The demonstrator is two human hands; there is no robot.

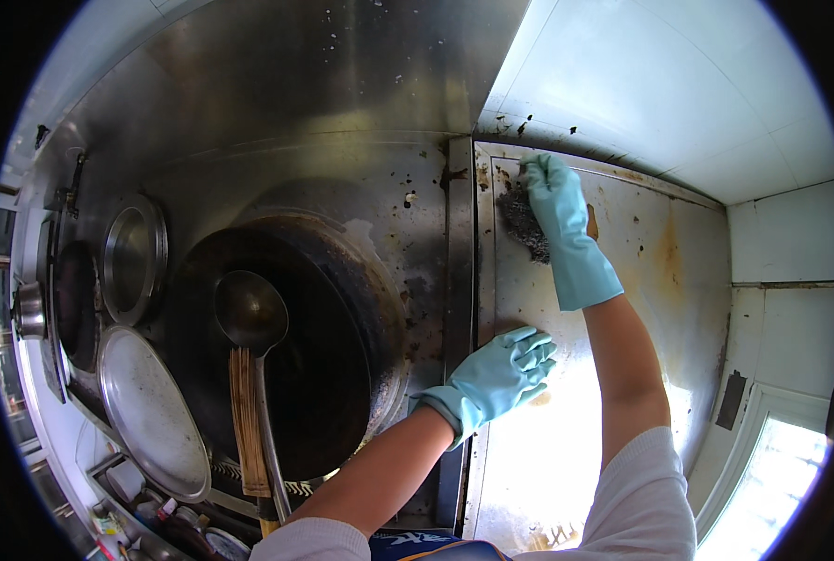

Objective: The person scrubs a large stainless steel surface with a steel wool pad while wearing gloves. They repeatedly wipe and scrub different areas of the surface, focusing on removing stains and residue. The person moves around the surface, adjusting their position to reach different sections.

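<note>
Both my hands wear light teal rubber gloves. My left hand (501,374) lies palm down on the stained stainless steel worktop (641,318), fingers stretched toward the right, holding nothing. Farther off, near the worktop's back left corner, my right hand (555,196) is closed, its fingers curled in. What sits inside those fingers is hidden. Against the left side of that glove rests a dark mesh scouring pad (522,224) on the metal. Brown grease stains and dark specks mark the surface around it.
To the left a large black wok (333,374) sits on the stove, with a ladle (251,309) and a bamboo wok brush (247,411) across it. Lids, including a round metal lid (153,411), stand farther left. A raised metal strip (458,309) divides stove and worktop. Tiled walls (660,93) border the back.
</note>
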